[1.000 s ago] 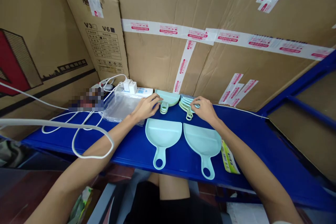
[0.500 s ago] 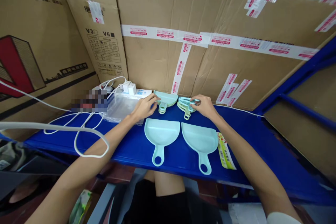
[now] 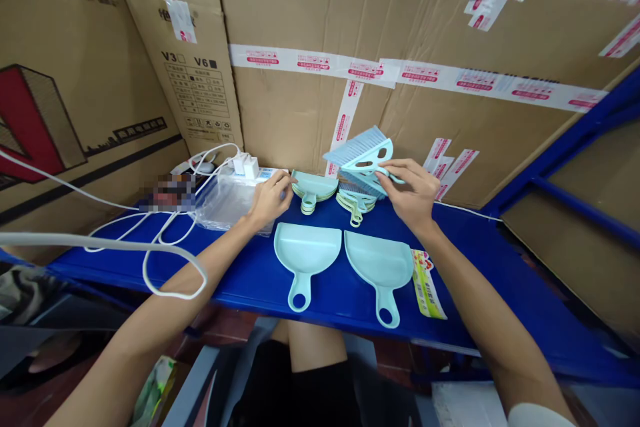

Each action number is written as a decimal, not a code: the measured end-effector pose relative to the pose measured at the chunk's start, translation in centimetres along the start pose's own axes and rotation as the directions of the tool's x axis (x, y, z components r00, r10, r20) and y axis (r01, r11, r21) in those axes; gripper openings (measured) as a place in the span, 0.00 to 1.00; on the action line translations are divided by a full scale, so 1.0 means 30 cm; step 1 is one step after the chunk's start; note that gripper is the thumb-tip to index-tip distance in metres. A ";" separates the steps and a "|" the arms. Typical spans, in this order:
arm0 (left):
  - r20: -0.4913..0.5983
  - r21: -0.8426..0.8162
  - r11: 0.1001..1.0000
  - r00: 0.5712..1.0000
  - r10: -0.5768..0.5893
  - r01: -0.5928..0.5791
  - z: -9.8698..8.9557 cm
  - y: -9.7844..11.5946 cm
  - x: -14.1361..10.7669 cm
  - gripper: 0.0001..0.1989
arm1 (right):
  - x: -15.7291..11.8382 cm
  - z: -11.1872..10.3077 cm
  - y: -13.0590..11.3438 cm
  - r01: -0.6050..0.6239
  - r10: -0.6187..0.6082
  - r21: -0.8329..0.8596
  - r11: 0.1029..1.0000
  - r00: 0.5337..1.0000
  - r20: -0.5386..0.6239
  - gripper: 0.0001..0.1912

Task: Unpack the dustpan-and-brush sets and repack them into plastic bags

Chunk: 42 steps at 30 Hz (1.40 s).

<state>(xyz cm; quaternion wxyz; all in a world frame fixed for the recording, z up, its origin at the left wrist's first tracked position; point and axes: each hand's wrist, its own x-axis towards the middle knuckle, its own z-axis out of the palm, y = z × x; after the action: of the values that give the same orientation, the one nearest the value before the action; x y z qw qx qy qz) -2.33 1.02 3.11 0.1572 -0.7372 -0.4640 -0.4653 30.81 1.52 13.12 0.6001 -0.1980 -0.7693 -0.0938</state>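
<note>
My right hand [image 3: 413, 190] is closed on the handle of a light-blue hand brush [image 3: 367, 157], raised over the back of the table and tilted with its bristles up and to the left. Another light-blue brush part shows just under it; whether it is held too, I cannot tell. Below lies a stack of brushes [image 3: 356, 203] in pale blue and green. My left hand [image 3: 273, 199], fingers loosely bent and holding nothing I can see, rests beside a stack of small dustpans [image 3: 314, 185]. Two light-blue dustpans, one left [image 3: 307, 248] and one right [image 3: 381, 260], lie nearer me, handles toward me.
A yellow-green printed packet [image 3: 428, 285] lies right of the dustpans. Clear plastic bags [image 3: 227, 203], white chargers [image 3: 245, 165] and a looping white cable [image 3: 175, 293] occupy the left. Cardboard walls [image 3: 300, 113] close off the back of the blue table [image 3: 240, 287].
My right hand has lifted the light-blue brush up from the brush stack and turned it. My left hand has drawn slightly left, away from the dustpan stack.
</note>
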 end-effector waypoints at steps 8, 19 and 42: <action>-0.236 -0.057 0.973 0.944 -0.229 0.222 -0.001 -0.042 0.017 0.08 | -0.096 0.076 -0.278 0.013 -0.041 0.228 0.973 0.992 0.119 0.04; -0.210 -0.059 0.971 0.948 -0.239 0.231 0.003 -0.031 0.016 0.08 | -0.148 0.121 -0.294 -0.223 0.138 0.372 0.901 0.961 0.241 0.02; -0.157 -0.107 0.982 0.973 -0.170 0.155 0.006 -0.028 0.006 0.06 | -0.024 -0.030 -0.357 -0.098 0.087 0.226 0.969 0.994 0.059 0.06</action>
<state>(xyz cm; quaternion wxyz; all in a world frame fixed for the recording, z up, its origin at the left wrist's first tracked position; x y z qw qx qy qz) -2.91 1.67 3.01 0.1217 -0.6623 -0.4858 -0.5573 27.29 -8.64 13.66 0.6037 -0.1652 -0.7794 0.0284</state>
